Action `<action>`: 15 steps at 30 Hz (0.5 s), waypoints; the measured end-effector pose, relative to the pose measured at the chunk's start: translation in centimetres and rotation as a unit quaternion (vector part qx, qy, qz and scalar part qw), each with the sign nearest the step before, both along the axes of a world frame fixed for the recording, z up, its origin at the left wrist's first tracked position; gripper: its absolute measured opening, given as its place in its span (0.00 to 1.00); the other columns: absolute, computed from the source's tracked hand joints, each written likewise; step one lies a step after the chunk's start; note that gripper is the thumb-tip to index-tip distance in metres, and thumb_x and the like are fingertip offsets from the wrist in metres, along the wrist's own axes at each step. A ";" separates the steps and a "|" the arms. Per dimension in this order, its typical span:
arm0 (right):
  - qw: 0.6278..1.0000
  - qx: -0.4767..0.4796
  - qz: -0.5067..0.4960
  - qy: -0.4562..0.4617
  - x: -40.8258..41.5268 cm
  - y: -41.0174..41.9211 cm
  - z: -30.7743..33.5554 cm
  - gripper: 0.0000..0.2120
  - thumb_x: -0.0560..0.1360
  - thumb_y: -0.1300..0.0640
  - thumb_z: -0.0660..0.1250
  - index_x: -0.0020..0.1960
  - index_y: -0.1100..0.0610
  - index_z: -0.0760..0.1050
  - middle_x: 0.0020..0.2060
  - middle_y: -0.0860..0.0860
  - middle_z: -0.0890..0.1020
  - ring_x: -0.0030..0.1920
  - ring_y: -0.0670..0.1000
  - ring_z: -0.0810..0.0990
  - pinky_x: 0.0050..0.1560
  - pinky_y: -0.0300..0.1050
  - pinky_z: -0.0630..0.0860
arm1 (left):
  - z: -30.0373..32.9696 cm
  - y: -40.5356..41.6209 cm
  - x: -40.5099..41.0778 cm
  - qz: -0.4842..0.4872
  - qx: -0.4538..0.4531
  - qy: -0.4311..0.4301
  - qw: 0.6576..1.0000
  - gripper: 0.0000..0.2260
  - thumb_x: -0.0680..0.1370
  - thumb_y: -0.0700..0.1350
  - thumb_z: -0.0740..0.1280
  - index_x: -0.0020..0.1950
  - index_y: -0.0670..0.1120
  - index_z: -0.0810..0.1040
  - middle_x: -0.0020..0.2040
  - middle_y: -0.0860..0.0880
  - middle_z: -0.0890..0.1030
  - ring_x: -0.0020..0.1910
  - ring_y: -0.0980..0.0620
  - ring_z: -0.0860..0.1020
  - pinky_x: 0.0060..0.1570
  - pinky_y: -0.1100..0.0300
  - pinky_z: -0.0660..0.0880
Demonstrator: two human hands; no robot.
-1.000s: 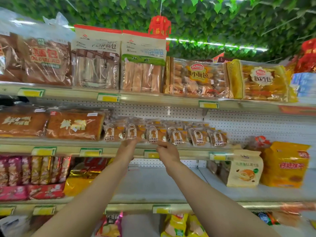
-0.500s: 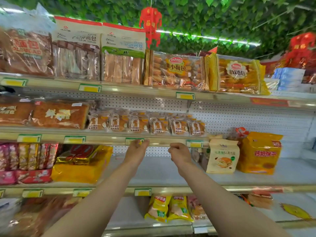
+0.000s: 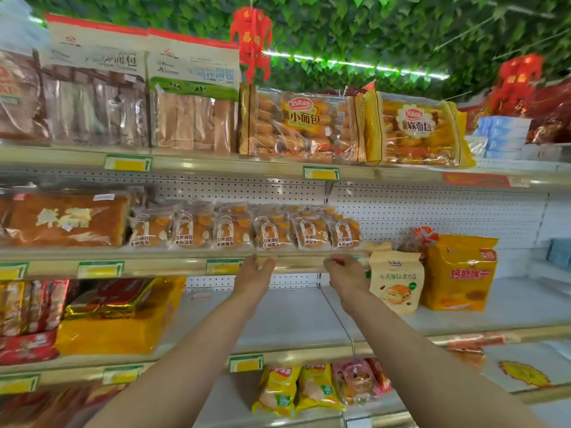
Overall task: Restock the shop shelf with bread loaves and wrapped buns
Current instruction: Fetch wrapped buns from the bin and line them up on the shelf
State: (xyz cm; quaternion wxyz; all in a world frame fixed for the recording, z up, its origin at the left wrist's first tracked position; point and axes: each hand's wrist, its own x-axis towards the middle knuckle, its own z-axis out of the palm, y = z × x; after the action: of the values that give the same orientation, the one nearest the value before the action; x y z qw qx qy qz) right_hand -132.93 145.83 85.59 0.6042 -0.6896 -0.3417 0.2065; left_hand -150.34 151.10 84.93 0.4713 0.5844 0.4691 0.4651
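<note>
A row of several clear-wrapped buns (image 3: pixel 244 231) lines the front of the middle shelf (image 3: pixel 160 257). A bagged brown bread loaf (image 3: pixel 66 219) lies to their left. My left hand (image 3: pixel 255 273) reaches up to the shelf's front rail just below the buns, fingers fairly straight and holding nothing. My right hand (image 3: pixel 344 273) is at the rail further right, under the last bun, with its fingers loosely curled and nothing in them. Neither hand touches a bun.
The top shelf carries sliced bread bags (image 3: pixel 193 94) and two bags of small buns (image 3: pixel 304 125). The lower shelf holds a gold pack (image 3: pixel 117 319) at left and a cream bag (image 3: pixel 395 281) and an orange bag (image 3: pixel 458 273) at right, with bare shelf (image 3: pixel 293 316) between.
Both hands have dropped from the wrapped buns to the front rail of the middle shelf. The view has swung to the right, so the shelves sit further left in the frame.
</note>
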 end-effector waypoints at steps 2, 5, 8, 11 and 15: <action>1.000 0.008 -0.017 -0.004 1.0 1.0 0.3 0.14 0.77 0.55 0.69 0.61 0.54 0.79 0.52 0.54 0.83 0.55 0.60 0.82 0.61 0.55 0.78 | 0.1 1.6 0.8 -0.002 0.001 0.004 1.000 0.31 0.82 0.56 0.64 0.81 0.47 0.59 0.79 0.46 0.65 0.76 0.43 0.66 0.72 0.48 0.65; 0.999 0.016 -0.036 -0.007 2.6 2.4 0.7 0.12 0.78 0.55 0.69 0.61 0.55 0.78 0.53 0.53 0.82 0.54 0.60 0.81 0.62 0.54 0.77 | 0.6 3.6 2.0 -0.001 0.016 0.010 1.000 0.31 0.82 0.57 0.64 0.81 0.50 0.59 0.79 0.47 0.64 0.77 0.43 0.64 0.73 0.46 0.65; 0.998 0.022 -0.059 -0.017 4.0 3.8 0.7 0.13 0.79 0.54 0.68 0.62 0.56 0.79 0.53 0.53 0.82 0.55 0.58 0.79 0.61 0.51 0.76 | 0.7 5.2 3.1 -0.004 0.026 0.026 0.999 0.32 0.82 0.58 0.64 0.82 0.51 0.57 0.81 0.47 0.61 0.78 0.42 0.62 0.74 0.45 0.63; 0.997 0.031 -0.070 -0.014 5.1 4.9 0.6 0.11 0.79 0.56 0.67 0.61 0.56 0.80 0.51 0.53 0.80 0.51 0.55 0.76 0.57 0.46 0.74 | 0.8 6.5 4.2 0.000 0.028 0.040 0.999 0.32 0.82 0.58 0.63 0.82 0.50 0.56 0.81 0.47 0.60 0.79 0.42 0.60 0.75 0.44 0.62; 0.997 0.027 -0.068 -0.033 6.2 5.9 0.2 0.10 0.79 0.57 0.67 0.59 0.55 0.81 0.54 0.55 0.83 0.50 0.55 0.77 0.53 0.44 0.72 | 1.3 7.4 5.2 0.034 0.067 0.145 0.987 0.31 0.83 0.59 0.60 0.81 0.46 0.58 0.77 0.44 0.68 0.77 0.39 0.63 0.73 0.45 0.66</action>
State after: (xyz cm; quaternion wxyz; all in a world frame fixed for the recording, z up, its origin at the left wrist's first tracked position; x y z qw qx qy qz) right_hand -126.69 151.76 85.75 0.6236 -0.7012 -0.3190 0.1327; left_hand -145.14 158.53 86.24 0.3424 0.6592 0.5201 0.4217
